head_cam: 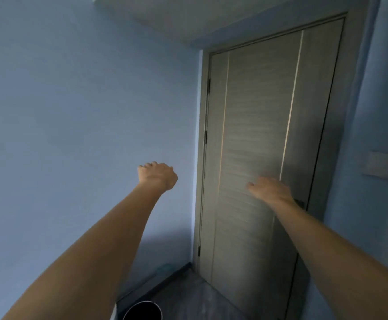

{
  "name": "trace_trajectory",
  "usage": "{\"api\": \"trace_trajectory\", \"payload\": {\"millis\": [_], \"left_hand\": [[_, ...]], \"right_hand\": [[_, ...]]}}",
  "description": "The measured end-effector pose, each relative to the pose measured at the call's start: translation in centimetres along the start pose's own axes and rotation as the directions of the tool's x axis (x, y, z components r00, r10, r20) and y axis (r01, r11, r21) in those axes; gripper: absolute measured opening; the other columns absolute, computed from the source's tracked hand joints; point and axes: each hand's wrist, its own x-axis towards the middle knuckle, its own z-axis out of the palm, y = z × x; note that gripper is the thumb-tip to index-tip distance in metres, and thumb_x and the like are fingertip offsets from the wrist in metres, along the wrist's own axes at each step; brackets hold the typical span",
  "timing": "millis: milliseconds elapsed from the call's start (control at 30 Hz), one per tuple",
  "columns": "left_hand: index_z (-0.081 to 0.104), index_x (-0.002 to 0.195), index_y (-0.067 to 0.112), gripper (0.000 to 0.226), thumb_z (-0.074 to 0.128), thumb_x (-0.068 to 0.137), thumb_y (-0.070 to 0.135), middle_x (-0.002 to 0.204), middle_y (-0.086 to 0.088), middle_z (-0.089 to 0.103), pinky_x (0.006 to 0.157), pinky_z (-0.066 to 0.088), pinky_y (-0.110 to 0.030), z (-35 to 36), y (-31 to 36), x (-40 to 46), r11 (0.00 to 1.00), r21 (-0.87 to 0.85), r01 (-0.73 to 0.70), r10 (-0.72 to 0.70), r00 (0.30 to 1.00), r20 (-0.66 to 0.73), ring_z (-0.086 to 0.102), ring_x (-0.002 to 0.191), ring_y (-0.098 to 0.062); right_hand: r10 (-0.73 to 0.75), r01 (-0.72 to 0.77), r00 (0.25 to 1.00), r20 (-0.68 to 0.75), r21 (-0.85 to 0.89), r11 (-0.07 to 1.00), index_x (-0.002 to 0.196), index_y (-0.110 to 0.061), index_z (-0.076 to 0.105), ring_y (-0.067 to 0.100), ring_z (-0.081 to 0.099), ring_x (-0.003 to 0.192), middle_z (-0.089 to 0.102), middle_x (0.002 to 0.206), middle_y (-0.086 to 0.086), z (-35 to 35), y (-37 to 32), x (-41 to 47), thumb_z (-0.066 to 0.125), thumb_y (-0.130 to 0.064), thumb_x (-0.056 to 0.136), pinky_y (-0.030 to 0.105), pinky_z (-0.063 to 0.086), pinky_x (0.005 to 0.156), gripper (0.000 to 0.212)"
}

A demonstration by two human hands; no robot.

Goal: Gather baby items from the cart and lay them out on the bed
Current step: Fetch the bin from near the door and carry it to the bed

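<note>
No cart, bed or baby item is in view. Both my arms are stretched out in front of me at about the same height. My left hand (157,175) hangs in front of the blue wall with its fingers curled down and nothing in it. My right hand (270,189) is in front of the grey door, fingers also bent downward and holding nothing; it is slightly blurred. The fingertips of both hands point away from me and are partly hidden behind the knuckles.
A shut grey wooden door (257,135) fills the right half, with a dark handle (300,203) just behind my right wrist. A blue wall (73,112) is on the left, a wall switch (383,165) at far right. A round dark bin (142,311) stands on the floor below.
</note>
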Motion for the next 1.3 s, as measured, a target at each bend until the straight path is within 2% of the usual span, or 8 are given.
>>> {"api": "trace_trajectory", "payload": {"millis": [200, 300, 533, 800, 1000, 1100, 1233, 1300], "left_hand": [[0.045, 0.135, 0.008, 0.047, 0.026, 0.097, 0.028, 0.141, -0.017, 0.044, 0.106, 0.028, -0.042, 9.4, -1.6, 11.0, 0.999, -0.037, 0.027, -0.023, 0.996, 0.090, 0.040, 0.129, -0.033], [0.045, 0.134, 0.008, 0.047, 0.027, 0.097, 0.029, 0.140, -0.018, 0.045, 0.105, 0.029, -0.041, 14.8, -3.5, 16.4, 0.997, -0.061, 0.047, -0.038, 0.990, 0.135, 0.042, 0.128, -0.033], [0.042, 0.136, 0.008, 0.047, 0.025, 0.098, 0.030, 0.140, -0.019, 0.045, 0.102, 0.034, -0.042, 28.0, -9.4, 26.2, 0.987, -0.120, 0.109, -0.067, 0.947, 0.314, 0.044, 0.126, -0.035], [0.041, 0.135, 0.013, 0.044, 0.027, 0.100, 0.035, 0.137, -0.016, 0.048, 0.098, 0.038, -0.041, 44.3, -13.2, 32.6, 0.986, -0.056, 0.159, -0.105, 0.837, 0.538, 0.049, 0.123, -0.033], [0.026, 0.148, 0.026, 0.069, 0.055, 0.089, 0.047, 0.145, -0.008, 0.042, 0.100, 0.041, -0.043, 57.8, -12.9, 32.3, 0.963, -0.154, 0.223, -0.057, 0.722, 0.689, 0.046, 0.130, -0.028], [0.019, 0.149, 0.027, 0.090, 0.067, 0.078, 0.054, 0.142, -0.009, 0.042, 0.102, 0.041, -0.042, 64.2, -11.3, 30.8, 0.859, -0.292, 0.420, -0.059, 0.648, 0.759, 0.046, 0.128, -0.027], [0.011, 0.150, 0.027, 0.108, 0.081, 0.068, 0.040, 0.134, -0.004, 0.048, 0.100, 0.043, -0.039, 73.8, -10.4, 27.5, 0.491, -0.401, 0.773, -0.231, 0.559, 0.796, 0.049, 0.123, -0.021], [0.000, 0.151, 0.027, 0.121, 0.084, 0.065, 0.036, 0.131, -0.003, 0.050, 0.096, 0.043, -0.036, 79.4, -10.7, 24.8, 0.423, -0.364, 0.830, -0.308, 0.510, 0.804, 0.049, 0.121, -0.020]], "right_hand": [[-0.009, 0.008, 0.997, 0.081, 0.009, 1.000, 0.136, -0.011, 0.045, 0.030, 0.049, 0.124, 0.050, 0.138, 0.012, 8.3, -4.0, 9.8, 0.032, -0.045, 0.097, 0.036, 0.038, 0.100, 0.054], [-0.016, 0.014, 0.991, 0.135, 0.019, 1.000, 0.137, -0.009, 0.044, 0.030, 0.049, 0.124, 0.049, 0.140, 0.013, 13.2, -6.2, 14.5, 0.033, -0.043, 0.096, 0.035, 0.039, 0.092, 0.054], [-0.048, 0.005, 0.913, 0.404, 0.106, 0.994, 0.144, -0.006, 0.035, 0.030, 0.038, 0.135, 0.036, 0.150, 0.016, 27.8, -11.0, 23.9, 0.044, -0.036, 0.096, 0.037, 0.032, 0.109, 0.057], [-0.145, 0.064, 0.742, 0.655, 0.146, 0.987, 0.141, -0.017, 0.039, 0.030, 0.050, 0.124, 0.050, 0.138, 0.013, 45.1, -15.1, 33.2, 0.062, -0.040, 0.085, 0.036, 0.042, 0.100, 0.064], [-0.386, 0.267, 0.478, 0.789, 0.289, 0.920, 0.146, -0.030, 0.030, 0.023, 0.054, 0.119, 0.046, 0.143, 0.012, 58.0, -18.2, 39.3, 0.072, -0.034, 0.081, 0.028, 0.041, 0.095, 0.077], [-0.430, 0.279, 0.322, 0.843, 0.349, 0.895, 0.147, -0.037, 0.022, 0.010, 0.054, 0.100, 0.045, 0.140, 0.010, 65.5, -18.6, 40.0, 0.075, -0.032, 0.078, 0.025, 0.042, 0.085, 0.087], [-0.462, 0.294, 0.196, 0.865, 0.398, 0.869, 0.144, -0.053, 0.002, 0.007, 0.059, 0.088, 0.052, 0.134, 0.001, 77.1, -18.3, 38.8, 0.079, -0.039, 0.072, 0.019, 0.043, 0.078, 0.107], [-0.481, 0.300, 0.147, 0.864, 0.424, 0.854, 0.135, -0.062, -0.015, 0.006, 0.060, 0.088, 0.052, 0.135, 0.002, 83.4, -18.1, 37.4, 0.082, -0.043, 0.066, 0.022, 0.048, 0.082, 0.121]]}}
